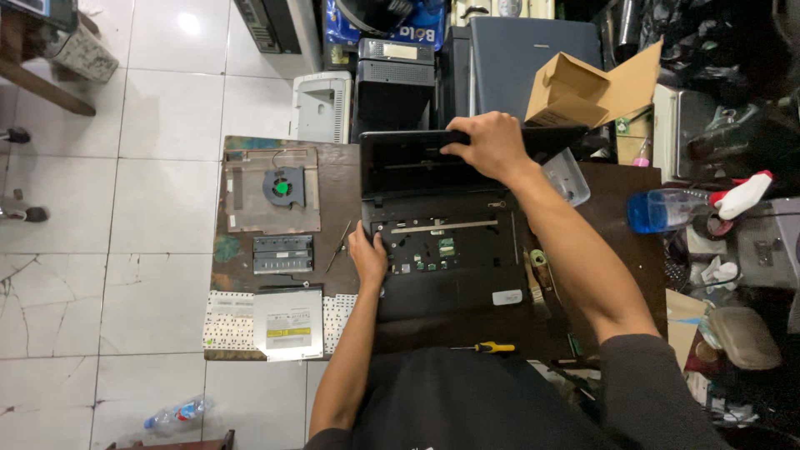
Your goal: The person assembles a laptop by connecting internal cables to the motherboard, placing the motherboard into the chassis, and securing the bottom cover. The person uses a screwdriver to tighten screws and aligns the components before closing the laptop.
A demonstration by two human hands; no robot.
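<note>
At twelve o'clock, your right hand [492,143] grips the laptop lid [408,158], long axis crosswise; left hand [367,257] fingers press flat on its base [442,283].

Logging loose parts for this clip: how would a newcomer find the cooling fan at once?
Start at the dark wooden table, then go to its far left corner, left of the opened black laptop. There a round black cooling fan with a green hub sits on a flat grey metal plate; nothing else nearby is round.

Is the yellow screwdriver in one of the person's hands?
No, the yellow screwdriver lies on the table, away from both hands, which touch the laptop.
</note>
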